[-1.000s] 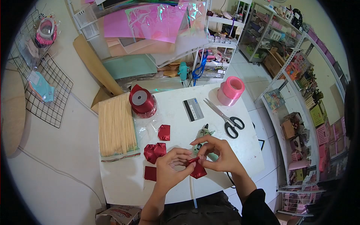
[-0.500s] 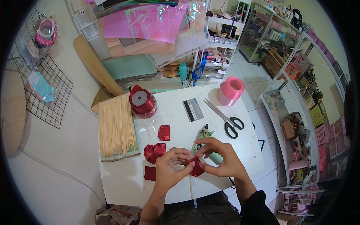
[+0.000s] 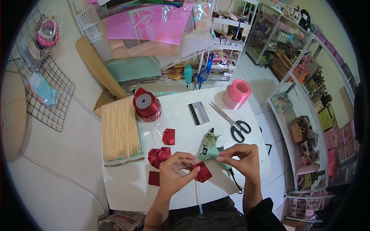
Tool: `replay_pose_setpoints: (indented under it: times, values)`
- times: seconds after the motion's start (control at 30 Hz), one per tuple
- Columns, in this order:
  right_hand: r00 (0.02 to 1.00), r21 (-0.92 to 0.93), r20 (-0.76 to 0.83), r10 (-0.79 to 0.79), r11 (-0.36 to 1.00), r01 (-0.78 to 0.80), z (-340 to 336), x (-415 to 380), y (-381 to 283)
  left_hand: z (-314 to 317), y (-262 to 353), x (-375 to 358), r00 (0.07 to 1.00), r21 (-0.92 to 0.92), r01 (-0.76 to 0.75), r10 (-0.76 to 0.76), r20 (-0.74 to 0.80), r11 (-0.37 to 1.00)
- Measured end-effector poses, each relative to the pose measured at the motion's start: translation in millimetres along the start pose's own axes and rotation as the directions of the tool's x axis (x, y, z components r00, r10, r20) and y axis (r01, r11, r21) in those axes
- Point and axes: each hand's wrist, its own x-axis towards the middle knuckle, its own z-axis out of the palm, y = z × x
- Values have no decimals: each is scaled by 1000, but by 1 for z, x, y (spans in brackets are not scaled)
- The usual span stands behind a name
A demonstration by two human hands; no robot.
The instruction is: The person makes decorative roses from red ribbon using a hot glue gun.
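My left hand (image 3: pixel 177 171) pinches a folded piece of red satin ribbon (image 3: pixel 203 173) between thumb and fingers, low over the table's front part. My right hand (image 3: pixel 243 159) is off the ribbon, its thumb and index tips slightly apart and overlapping the body of a mint-green glue gun (image 3: pixel 209 151). The gun lies on its side with its dark nozzle pointing away and strands of dried glue near the tip. To the left lie a folded red ribbon piece (image 3: pixel 168 136), more folded red pieces (image 3: pixel 158 156) and a flat red ribbon piece (image 3: pixel 154 178).
Scissors (image 3: pixel 231 122), a grey card (image 3: pixel 198 113) and pink ribbon rolls (image 3: pixel 237 94) sit at the back of the white table (image 3: pixel 131 192). Red ribbon spools (image 3: pixel 147 104) stand beside a pack of wooden sticks (image 3: pixel 120 131). A black cord (image 3: pixel 234 181) trails over the right edge.
My right hand has let go of the red ribbon piece and moved right to the glue gun. My left hand has stayed in place with the ribbon, which now shows more of its face.
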Motion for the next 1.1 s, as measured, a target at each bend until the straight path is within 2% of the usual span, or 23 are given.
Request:
replay_pose_setpoints:
  times: [0.03, 0.1, 0.13, 0.17, 0.23, 0.27, 0.37, 0.83, 1.1]
  values:
    - [1000, 1, 1, -1, 1000, 1, 5, 0, -2, 0, 0, 0, 1000, -11, 2, -2, 2, 1000]
    - [984, 181, 0, 179, 968, -176, 13, 0, -3, -1, -1, 0, 1000, -4, 2, -2, 4, 1000]
    - [986, 94, 59, 159, 982, -164, 15, 1, -4, -1, -2, 0, 1000, 2, 2, -2, 8, 1000]
    - [986, 94, 58, 159, 982, -163, 17, 1, -3, -1, -1, 0, 1000, 2, 2, -2, 10, 1000]
    - [976, 75, 214, 30, 996, -47, 23, 0, 2, -1, 0, 0, 1000, -8, -3, 4, 24, 1000]
    - [961, 106, 261, 89, 987, -120, 23, 0, 4, 0, -1, 1, 1000, -7, -5, 5, 25, 1000]
    - [948, 149, 308, 85, 979, -137, 24, 0, 11, 0, -1, 1, 999, 14, -32, 32, 33, 999]
    - [956, 184, 274, 106, 970, -160, 25, 1, 15, 6, -2, 2, 984, 180, -177, 177, 13, 968]
    - [953, 212, 287, 101, 963, -166, 25, 2, 17, 5, -2, 2, 989, 168, -147, 147, 13, 975]
